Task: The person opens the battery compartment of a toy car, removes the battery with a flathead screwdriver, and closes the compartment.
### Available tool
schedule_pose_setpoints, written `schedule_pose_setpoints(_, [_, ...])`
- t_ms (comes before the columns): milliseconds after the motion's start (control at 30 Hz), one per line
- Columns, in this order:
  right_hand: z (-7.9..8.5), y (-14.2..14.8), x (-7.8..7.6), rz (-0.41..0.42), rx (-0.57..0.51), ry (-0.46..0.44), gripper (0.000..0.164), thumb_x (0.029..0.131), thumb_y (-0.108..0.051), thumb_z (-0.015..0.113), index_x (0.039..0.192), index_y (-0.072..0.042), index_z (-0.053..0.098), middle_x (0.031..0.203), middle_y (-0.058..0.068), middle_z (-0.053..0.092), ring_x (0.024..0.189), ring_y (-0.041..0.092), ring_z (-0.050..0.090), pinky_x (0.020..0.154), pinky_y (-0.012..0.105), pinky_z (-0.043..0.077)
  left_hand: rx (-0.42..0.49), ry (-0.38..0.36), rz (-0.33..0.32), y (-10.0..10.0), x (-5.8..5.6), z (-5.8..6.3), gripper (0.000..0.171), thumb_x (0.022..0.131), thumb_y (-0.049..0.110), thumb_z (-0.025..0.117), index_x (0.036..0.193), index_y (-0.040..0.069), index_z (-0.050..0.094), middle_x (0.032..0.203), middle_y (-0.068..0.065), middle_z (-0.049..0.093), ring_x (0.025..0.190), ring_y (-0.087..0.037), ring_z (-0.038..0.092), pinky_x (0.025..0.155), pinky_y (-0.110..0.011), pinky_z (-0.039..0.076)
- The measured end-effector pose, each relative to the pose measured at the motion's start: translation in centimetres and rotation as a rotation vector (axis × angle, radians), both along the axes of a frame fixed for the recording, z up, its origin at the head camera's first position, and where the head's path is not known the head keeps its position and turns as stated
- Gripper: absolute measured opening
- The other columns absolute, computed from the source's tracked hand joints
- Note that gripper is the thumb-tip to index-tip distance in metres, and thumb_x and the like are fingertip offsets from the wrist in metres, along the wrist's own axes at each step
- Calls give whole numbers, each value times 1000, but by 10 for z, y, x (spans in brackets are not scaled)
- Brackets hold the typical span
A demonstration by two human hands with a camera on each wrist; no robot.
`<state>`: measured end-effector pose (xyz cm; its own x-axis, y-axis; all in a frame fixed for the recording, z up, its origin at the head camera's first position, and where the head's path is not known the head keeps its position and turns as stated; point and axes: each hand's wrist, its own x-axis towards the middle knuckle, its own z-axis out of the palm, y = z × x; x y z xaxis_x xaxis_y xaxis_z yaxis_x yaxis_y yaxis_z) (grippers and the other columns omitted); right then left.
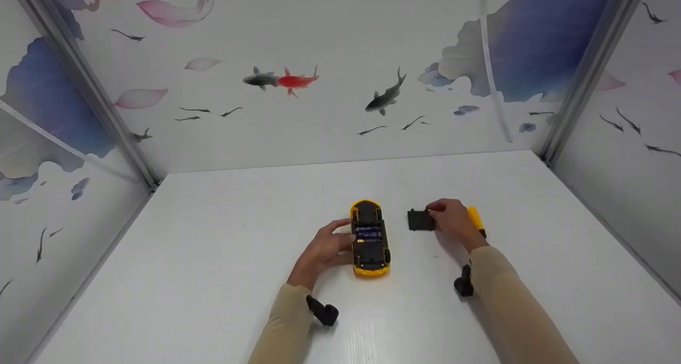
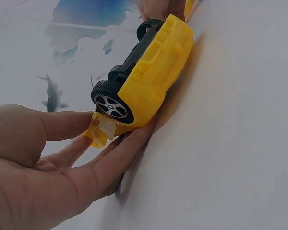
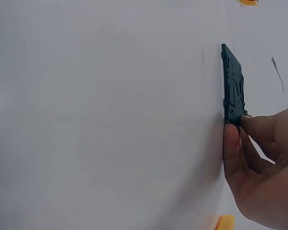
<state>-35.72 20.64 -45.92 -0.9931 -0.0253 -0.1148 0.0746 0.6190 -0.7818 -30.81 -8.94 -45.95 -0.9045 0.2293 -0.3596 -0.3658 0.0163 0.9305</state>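
A yellow toy car (image 1: 371, 256) lies upside down on the table, its black underside facing up. Several batteries (image 1: 368, 233) show in its uncovered compartment. My left hand (image 1: 322, 246) grips the car's left side, thumb by a wheel (image 2: 111, 106) and fingers beneath the body in the left wrist view. To the right of the car, my right hand (image 1: 451, 219) pinches a thin black battery cover (image 1: 419, 220) by its right edge, between thumb and fingers. Moulded ridges mark the cover's face (image 3: 234, 86) in the right wrist view, where it stands on edge against the white surface.
A yellow-handled tool with a dark end (image 1: 474, 216) lies just beyond the right hand, partly hidden by it. White walls painted with fish and petals (image 1: 298, 135) enclose the white table (image 1: 202, 279) at the back and sides. Black wrist mounts (image 1: 325, 314) stick out from both sleeves.
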Motion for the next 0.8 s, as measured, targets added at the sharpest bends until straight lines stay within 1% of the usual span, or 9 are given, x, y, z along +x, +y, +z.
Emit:
schedule_pose_setpoints(100, [1, -1, 0, -8, -1, 3, 30, 96, -14, 44, 123, -6, 55, 128, 18, 50, 113, 31, 48, 101, 44, 41, -22, 5, -2, 0, 0, 0, 51, 89, 11, 55, 136, 25, 42, 121, -13, 58, 99, -24, 63, 80, -39, 55])
schedule_pose_setpoints(200, [1, -1, 0, -15, 7, 5, 30, 96, -13, 44, 122, -6, 56, 128, 18, 50, 115, 31, 47, 102, 44, 40, -12, 7, -3, 0, 0, -1, 51, 89, 11, 55, 136, 24, 42, 123, -13, 57, 100, -24, 63, 80, -40, 54])
schedule_pose_setpoints(300, [2, -2, 0, -20, 18, 3, 30, 96, -14, 44, 122, -5, 56, 127, 18, 51, 113, 30, 49, 100, 43, 42, 10, 9, -2, -1, 0, -1, 51, 89, 10, 55, 136, 23, 42, 125, -13, 56, 100, -25, 63, 80, -41, 54])
schedule_pose_setpoints(400, [5, 0, 1, -16, 28, 3, 31, 95, -15, 45, 122, -5, 55, 124, 18, 54, 103, 28, 53, 90, 36, 49, 25, 8, -1, -1, 1, -1, 51, 89, 9, 55, 136, 22, 41, 124, -14, 57, 100, -25, 63, 80, -41, 54])
schedule_pose_setpoints(467, [9, 3, 1, -2, 39, 25, 31, 94, -15, 46, 122, -3, 55, 122, 18, 55, 98, 26, 55, 81, 31, 52, 29, 10, -1, -1, 1, -1, 52, 89, 8, 54, 136, 22, 40, 123, -14, 57, 100, -25, 63, 80, -41, 54])
schedule_pose_setpoints(600, [17, 14, 2, 40, 68, 85, 32, 93, -13, 48, 120, 1, 56, 118, 21, 56, 90, 26, 59, 66, 24, 52, 52, 3, -6, -1, 1, 0, 53, 89, 7, 54, 137, 21, 39, 123, -15, 57, 101, -26, 63, 81, -42, 54])
schedule_pose_setpoints(667, [21, 21, 3, 54, 88, 112, 31, 92, -12, 49, 120, 1, 56, 118, 21, 56, 92, 28, 59, 68, 27, 51, 59, -2, -5, -1, 2, 1, 53, 88, 7, 54, 138, 20, 38, 124, -15, 57, 101, -26, 62, 81, -42, 54])
schedule_pose_setpoints(733, [24, 29, 3, 61, 116, 133, 30, 92, -12, 50, 119, 1, 57, 118, 21, 56, 95, 30, 58, 73, 32, 51, 58, -7, 0, -1, 2, 2, 53, 88, 7, 54, 138, 20, 38, 123, -15, 57, 102, -26, 62, 82, -42, 54])
schedule_pose_setpoints(800, [26, 37, 5, 60, 137, 152, 30, 92, -11, 51, 118, 1, 57, 118, 21, 56, 101, 33, 55, 81, 39, 49, 52, -2, -1, -1, 3, 2, 54, 88, 7, 54, 138, 20, 38, 123, -16, 57, 102, -27, 62, 82, -42, 53])
